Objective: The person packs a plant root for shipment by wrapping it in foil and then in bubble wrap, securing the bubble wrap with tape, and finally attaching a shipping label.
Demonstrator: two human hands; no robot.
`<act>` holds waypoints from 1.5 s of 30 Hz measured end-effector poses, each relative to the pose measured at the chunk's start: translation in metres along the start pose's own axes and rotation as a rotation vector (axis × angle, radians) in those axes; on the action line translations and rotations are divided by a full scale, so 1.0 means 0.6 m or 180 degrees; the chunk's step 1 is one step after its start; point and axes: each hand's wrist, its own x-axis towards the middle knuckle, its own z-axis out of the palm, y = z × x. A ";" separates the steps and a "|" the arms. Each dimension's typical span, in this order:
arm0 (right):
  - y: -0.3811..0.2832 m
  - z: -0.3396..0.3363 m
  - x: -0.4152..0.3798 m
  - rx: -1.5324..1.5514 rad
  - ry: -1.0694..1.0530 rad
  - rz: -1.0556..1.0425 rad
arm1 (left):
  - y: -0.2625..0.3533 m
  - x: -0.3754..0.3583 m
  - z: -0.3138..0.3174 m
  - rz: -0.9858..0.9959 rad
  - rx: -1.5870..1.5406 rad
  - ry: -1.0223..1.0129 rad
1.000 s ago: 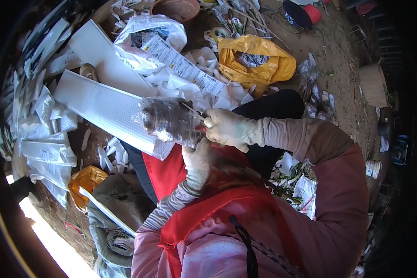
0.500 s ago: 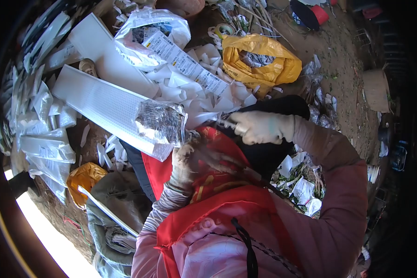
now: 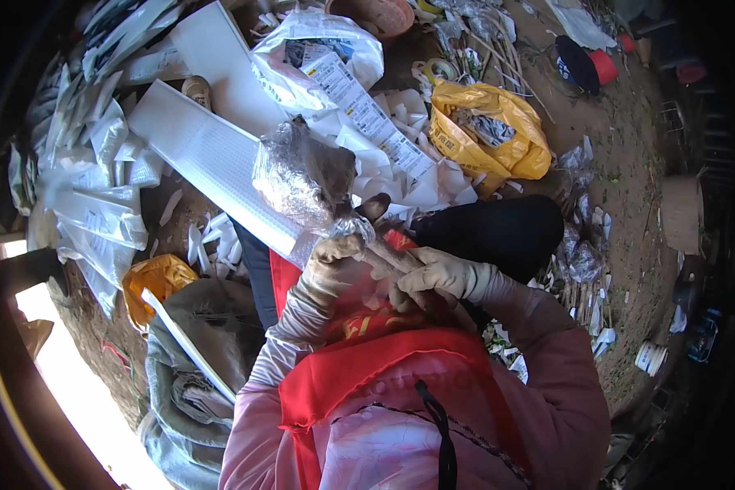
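A bundle of brown stems (image 3: pixel 396 260) lies across my lap, one end a dark lump wrapped in clear plastic film (image 3: pixel 302 175). My left hand (image 3: pixel 332 265), in a pale glove, is closed around the bundle just below the wrapped end, where the film is gathered. My right hand (image 3: pixel 445 276), also gloved, grips the stems farther along. A long white textured sheet (image 3: pixel 212 167) lies beyond, partly behind the wrapped lump. The lower ends of the stems are partly hidden by my right hand.
A white bag (image 3: pixel 322 41) with printed label strips (image 3: pixel 367 114) stands ahead, near a yellow bag (image 3: pixel 498 155). White paper pieces (image 3: pixel 404 192) lie around them. Stacked clear plastic sleeves (image 3: pixel 90 212) fill the left side. A tape roll (image 3: pixel 439 71) lies at the back.
My right hand has come down and left from beside my knee onto the stems. The wrapped end has tipped up and away from my lap. The view has shifted slightly.
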 end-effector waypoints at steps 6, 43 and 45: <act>-0.060 0.035 -0.066 -0.0655 0.1023 0.0016 | -0.062 -0.079 0.117 0.1638 0.5206 0.2163; 0.065 0.100 -0.098 -0.0509 0.0601 -0.0343 | 0.026 -0.083 0.277 0.2312 0.9809 -0.0968; 0.076 0.088 -0.094 -0.0296 0.0488 -0.0397 | 0.026 -0.080 0.283 0.2221 0.9742 -0.1201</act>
